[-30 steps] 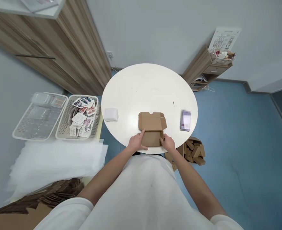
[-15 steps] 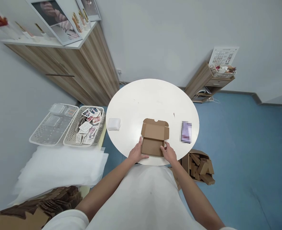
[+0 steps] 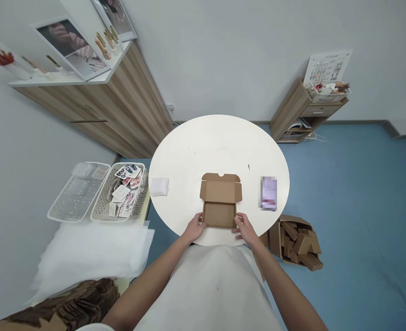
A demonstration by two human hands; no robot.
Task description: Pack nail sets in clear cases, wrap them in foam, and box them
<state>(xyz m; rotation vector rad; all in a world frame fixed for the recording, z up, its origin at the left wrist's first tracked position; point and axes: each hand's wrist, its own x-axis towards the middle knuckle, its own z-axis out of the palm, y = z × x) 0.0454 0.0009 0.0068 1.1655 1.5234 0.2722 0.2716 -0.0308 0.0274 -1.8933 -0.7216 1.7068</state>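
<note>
Cardboard box (image 3: 219, 215) lies open near our edge of the white table (image 3: 220, 142), its lid (image 3: 221, 191) folded back on the far side. Our left hand (image 3: 193, 229) has its thumb and fingers slightly parted at the box's near left corner, and our right hand (image 3: 246, 230) has its fingers loosely spread at the right side, though we cannot tell how firmly either grips. We see a white packet (image 3: 160, 186) well to the left and a pixelated purple item (image 3: 268, 193) to the right

A brown cardboard box (image 3: 219, 215) lies open on the white table (image 3: 220, 142), its flapped lid (image 3: 220, 191) folded back.
</note>
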